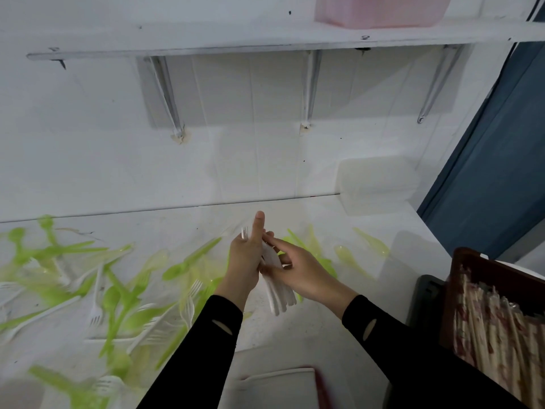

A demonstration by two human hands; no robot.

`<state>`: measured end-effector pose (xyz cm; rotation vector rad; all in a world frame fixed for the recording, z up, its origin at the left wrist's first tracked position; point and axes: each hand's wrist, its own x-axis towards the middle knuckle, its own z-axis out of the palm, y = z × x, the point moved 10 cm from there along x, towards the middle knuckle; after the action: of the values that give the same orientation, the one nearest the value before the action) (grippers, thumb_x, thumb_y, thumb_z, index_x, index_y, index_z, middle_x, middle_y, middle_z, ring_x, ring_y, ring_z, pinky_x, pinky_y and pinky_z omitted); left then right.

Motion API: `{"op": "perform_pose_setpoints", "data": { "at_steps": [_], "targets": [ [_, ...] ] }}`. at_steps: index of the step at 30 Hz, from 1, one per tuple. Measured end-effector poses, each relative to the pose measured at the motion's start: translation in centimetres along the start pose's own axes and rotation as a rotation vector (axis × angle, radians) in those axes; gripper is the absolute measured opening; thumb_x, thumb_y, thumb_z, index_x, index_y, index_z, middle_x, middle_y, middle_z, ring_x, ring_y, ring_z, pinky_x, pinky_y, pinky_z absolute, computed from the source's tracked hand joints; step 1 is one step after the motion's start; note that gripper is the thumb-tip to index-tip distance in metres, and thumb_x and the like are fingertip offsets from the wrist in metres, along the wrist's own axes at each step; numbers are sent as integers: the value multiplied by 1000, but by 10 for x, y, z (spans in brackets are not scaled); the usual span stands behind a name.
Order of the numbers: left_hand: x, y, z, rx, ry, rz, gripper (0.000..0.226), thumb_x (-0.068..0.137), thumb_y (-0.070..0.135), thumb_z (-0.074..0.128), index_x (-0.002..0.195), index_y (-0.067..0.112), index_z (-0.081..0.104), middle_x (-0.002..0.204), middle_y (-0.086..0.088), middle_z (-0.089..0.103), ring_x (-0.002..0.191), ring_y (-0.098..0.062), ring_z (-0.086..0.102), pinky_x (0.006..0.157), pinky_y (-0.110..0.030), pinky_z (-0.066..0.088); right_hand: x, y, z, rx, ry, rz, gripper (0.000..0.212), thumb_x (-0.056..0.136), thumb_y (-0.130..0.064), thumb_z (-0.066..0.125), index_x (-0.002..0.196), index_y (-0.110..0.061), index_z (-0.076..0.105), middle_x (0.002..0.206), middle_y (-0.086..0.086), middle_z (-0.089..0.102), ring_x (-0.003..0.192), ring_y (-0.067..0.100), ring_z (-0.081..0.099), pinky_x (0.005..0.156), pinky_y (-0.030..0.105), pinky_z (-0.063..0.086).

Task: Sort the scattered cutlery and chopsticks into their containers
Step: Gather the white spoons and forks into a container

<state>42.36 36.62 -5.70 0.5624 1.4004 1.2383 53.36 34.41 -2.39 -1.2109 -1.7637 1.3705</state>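
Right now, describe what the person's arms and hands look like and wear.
Both arms wear long black sleeves down to the wrists: left sleeve, right sleeve. Each has a small oval slit near the cuff. The left hand and right hand are bare: no gloves, rings or watch visible.

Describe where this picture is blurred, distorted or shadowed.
Head view: motion blur smears the green cutlery at left and the chopsticks at right; head view: the left hand and right hand gripping the white forks look sharper; head view: the wide lens skews the shelf, which casts a soft grey shadow on the wall.
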Motion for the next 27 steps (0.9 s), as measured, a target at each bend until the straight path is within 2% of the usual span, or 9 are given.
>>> {"op": "perform_pose_setpoints", "data": {
  "at_steps": [3, 6, 8, 12, 14, 18, 22, 25, 27],
  "targets": [
    [-2, -2, 8, -9, -51, -38, 63, 86, 61, 60, 114, 5, 54, 102, -6, 69, 76, -17, 71, 87, -39, 57, 2, 6, -6, -55, 56, 33, 58, 93, -25, 65, 146, -36, 42, 103, -5, 73, 89, 7, 70, 89, 27, 55],
    [-5, -9, 23, -217, -169, -182, 47, 96, 55, 49, 112, 12, 49, 103, -11, 64, 86, -24, 66, 88, -45, 54, 5, 18, -17, -14, 84, 120, 58, 92, -22, 65, 144, -38, 45, 103, 0, 73, 90, 15, 70, 87, 30, 55],
    [-7, -9, 31, -237, -269, -204, 38, 102, 39, 42, 111, 3, 53, 99, -15, 60, 86, -26, 64, 80, -38, 53, 4, 22, -24, 61, 105, 166, 54, 93, -19, 63, 142, -38, 48, 103, 4, 73, 93, 19, 70, 86, 32, 54],
    [-6, -10, 31, -159, -310, -130, 31, 106, 10, 34, 118, -12, 53, 118, -28, 61, 113, -38, 60, 105, -44, 45, 1, 20, -37, 172, 142, 229, 46, 94, -16, 62, 136, -35, 57, 107, 10, 72, 87, 18, 67, 90, 38, 54],
    [-7, -5, 30, -102, -296, -63, 33, 107, 11, 34, 119, -12, 54, 115, -29, 62, 108, -39, 62, 97, -44, 50, -1, 20, -37, 192, 104, 264, 47, 93, -20, 64, 136, -39, 55, 111, 14, 71, 89, 23, 69, 93, 45, 53],
    [-8, 0, 31, 22, -278, 17, 43, 106, 36, 34, 121, 2, 57, 101, -17, 65, 78, -28, 61, 55, -30, 45, -7, 14, -14, 270, -98, 281, 59, 94, -24, 65, 141, -48, 38, 112, 8, 72, 95, 25, 73, 86, 38, 57],
    [2, -8, 19, -50, -190, -85, 66, 99, 62, 26, 114, 12, 66, 107, -7, 74, 93, -24, 70, 73, -33, 48, -6, 10, -7, 221, -114, 233, 59, 97, -20, 61, 146, -43, 37, 107, 10, 73, 92, 25, 73, 88, 41, 58],
    [7, -10, 10, -83, -88, -68, 61, 102, 56, 27, 110, 8, 63, 105, -8, 73, 92, -22, 71, 58, -27, 50, -7, 9, -1, 186, -161, 229, 58, 99, -20, 58, 148, -42, 35, 107, 10, 74, 93, 26, 73, 86, 37, 58],
    [7, -7, 12, -134, -77, -52, 55, 104, 50, 31, 111, 4, 60, 109, -10, 69, 93, -18, 70, 66, -31, 55, -9, 10, 3, 157, -192, 236, 63, 98, -20, 60, 149, -44, 31, 108, 10, 73, 94, 26, 73, 89, 42, 57]
  ]
}}
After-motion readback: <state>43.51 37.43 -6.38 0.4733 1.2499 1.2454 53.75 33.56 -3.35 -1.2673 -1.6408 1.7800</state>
